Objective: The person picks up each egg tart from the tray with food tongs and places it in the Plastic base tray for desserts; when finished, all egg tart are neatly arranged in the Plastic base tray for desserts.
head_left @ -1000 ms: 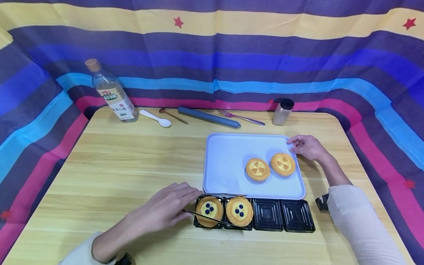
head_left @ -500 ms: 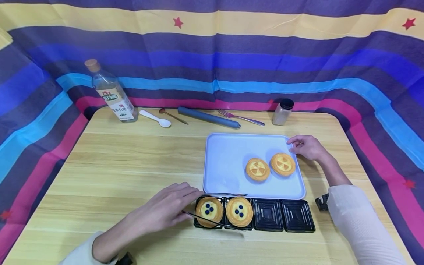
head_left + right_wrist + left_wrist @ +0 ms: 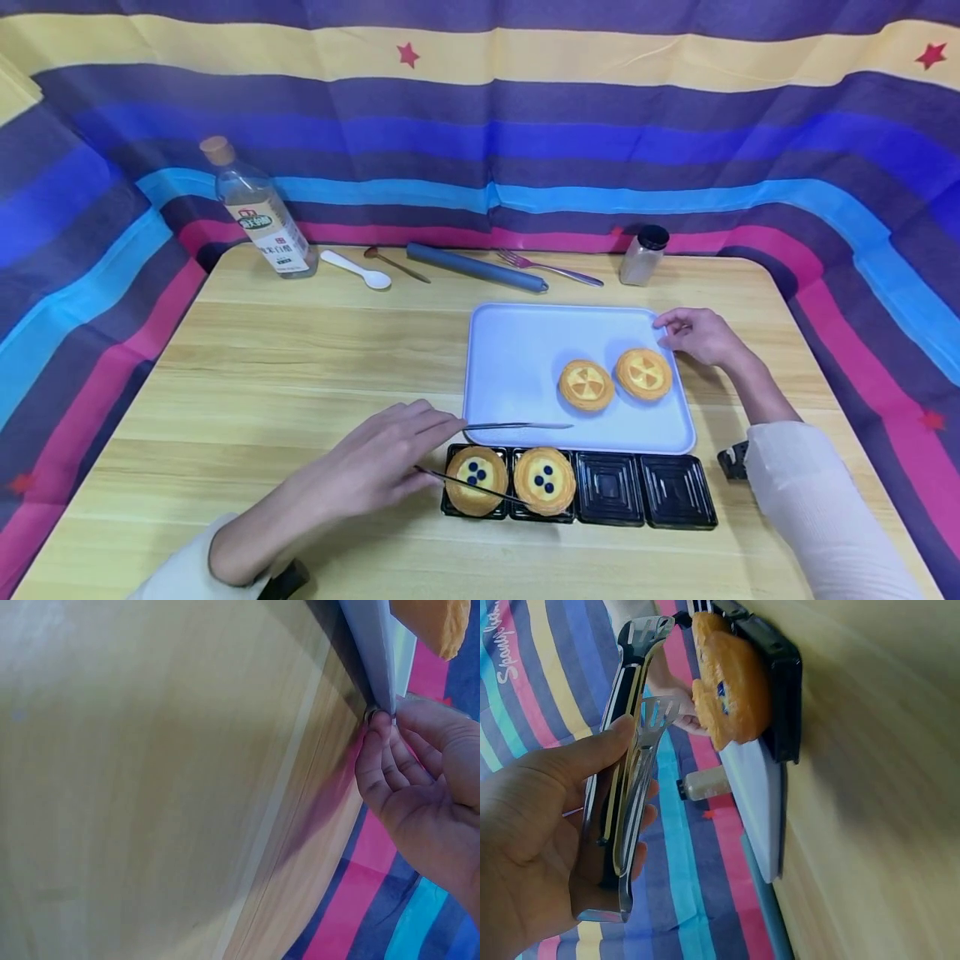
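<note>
My left hand grips metal tongs with slotted ends, their two arms spread apart. In the head view the tongs reach over the left half of a black four-square tray. Two tarts with dark blue berries, a left tart and a right tart, sit in its left squares. One tong arm crosses these tarts in view; the other overlaps the near edge of a pale blue tray. My right hand pinches that tray's far right rim, as the right wrist view shows. Two tarts with wedge-patterned tops lie on it.
Along the back of the table stand a vinegar bottle and a black-lidded jar. Between them lie a white spoon, a small brown spoon, a grey-blue rod and a fork. A striped cloth hangs around.
The tongs have lifted slightly and their far arm has shifted away from me, onto the pale blue tray's edge in view. My right hand has stayed at the rim.
</note>
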`<control>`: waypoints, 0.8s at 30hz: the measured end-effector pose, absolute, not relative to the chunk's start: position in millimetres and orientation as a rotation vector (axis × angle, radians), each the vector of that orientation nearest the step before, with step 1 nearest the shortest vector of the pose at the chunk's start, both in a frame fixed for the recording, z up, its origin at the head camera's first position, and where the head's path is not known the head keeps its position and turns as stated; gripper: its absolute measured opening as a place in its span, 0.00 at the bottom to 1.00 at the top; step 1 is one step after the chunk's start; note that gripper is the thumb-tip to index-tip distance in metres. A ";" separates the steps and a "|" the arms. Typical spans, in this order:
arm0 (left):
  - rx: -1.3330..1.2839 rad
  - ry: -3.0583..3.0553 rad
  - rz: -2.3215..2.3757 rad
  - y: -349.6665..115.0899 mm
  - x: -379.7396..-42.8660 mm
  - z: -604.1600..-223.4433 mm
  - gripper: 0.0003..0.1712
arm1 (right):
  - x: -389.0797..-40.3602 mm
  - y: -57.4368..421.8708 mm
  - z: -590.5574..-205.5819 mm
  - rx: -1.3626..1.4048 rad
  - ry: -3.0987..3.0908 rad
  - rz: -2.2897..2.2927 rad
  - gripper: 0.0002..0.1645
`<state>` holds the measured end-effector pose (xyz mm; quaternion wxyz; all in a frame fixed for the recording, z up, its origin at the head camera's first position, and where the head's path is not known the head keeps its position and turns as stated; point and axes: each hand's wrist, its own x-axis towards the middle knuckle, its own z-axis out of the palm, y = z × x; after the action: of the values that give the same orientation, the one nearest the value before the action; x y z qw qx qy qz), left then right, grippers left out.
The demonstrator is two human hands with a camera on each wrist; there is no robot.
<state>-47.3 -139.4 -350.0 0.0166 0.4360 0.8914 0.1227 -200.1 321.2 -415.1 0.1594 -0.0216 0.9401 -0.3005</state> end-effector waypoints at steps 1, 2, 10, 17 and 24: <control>1.356 2.775 0.396 -138.9 -48.9 -348.8 0.38 | -200.0 321.2 -414.9 -0.062 2.687 -0.858 0.19; 1.362 2.780 0.408 -138.4 -50.8 -347.8 0.38 | -199.9 321.3 -414.8 -0.062 2.686 -0.858 0.19; 1.341 2.808 0.455 -130.9 -75.4 -348.3 0.38 | -199.8 320.9 -414.9 -0.070 2.690 -0.858 0.19; 1.248 2.807 0.545 -119.8 -98.3 -356.2 0.38 | -199.3 320.1 -414.0 -0.064 2.692 -0.853 0.19; 1.168 2.800 0.579 -104.9 -117.0 -360.1 0.36 | -200.0 321.2 -415.3 -0.059 2.690 -0.858 0.18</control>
<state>-117.0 -104.9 -360.1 0.0265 0.3779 0.9063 0.1874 -200.0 321.2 -415.3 0.1581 -0.0206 0.9406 -0.2999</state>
